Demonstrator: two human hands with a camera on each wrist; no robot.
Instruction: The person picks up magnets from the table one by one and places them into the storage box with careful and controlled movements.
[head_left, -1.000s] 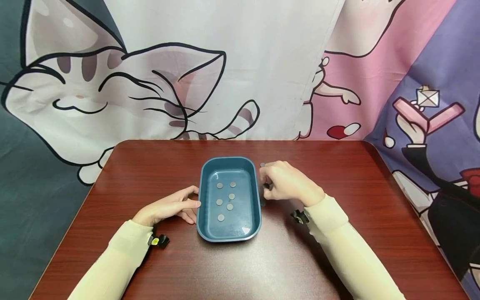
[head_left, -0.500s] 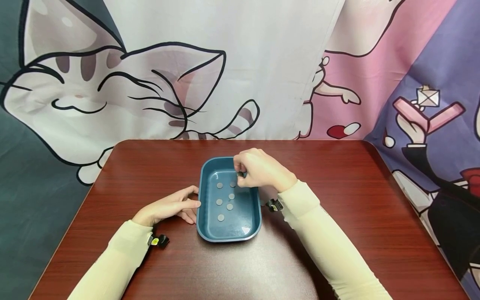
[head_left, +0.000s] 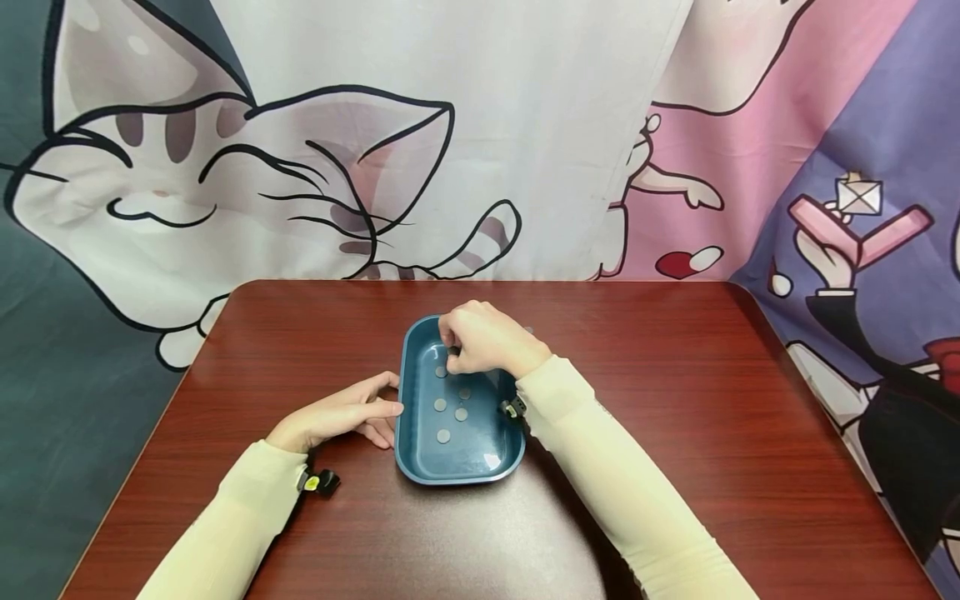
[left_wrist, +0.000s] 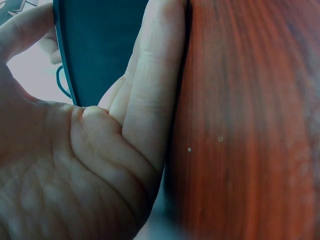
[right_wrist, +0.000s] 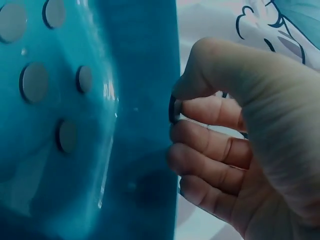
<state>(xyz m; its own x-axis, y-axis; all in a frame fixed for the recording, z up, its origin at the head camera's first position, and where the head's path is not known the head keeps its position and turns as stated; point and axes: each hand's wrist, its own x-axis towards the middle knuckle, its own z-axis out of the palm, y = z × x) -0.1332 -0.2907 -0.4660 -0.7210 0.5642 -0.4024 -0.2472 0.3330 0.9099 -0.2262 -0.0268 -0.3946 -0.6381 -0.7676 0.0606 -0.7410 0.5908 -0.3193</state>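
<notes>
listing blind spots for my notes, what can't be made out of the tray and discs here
Head view: the tray's far right corner, hidden by the right hand.
Right wrist view: the held disc's full outline, partly covered by the fingers.
Left wrist view: the tray's inside, hidden by its outer wall.
Head view: any markings on the loose discs, too small.

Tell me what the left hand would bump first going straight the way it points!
The left hand would meet the blue tray first, on its outer side; they seem to touch, though depth is hard to judge.
</notes>
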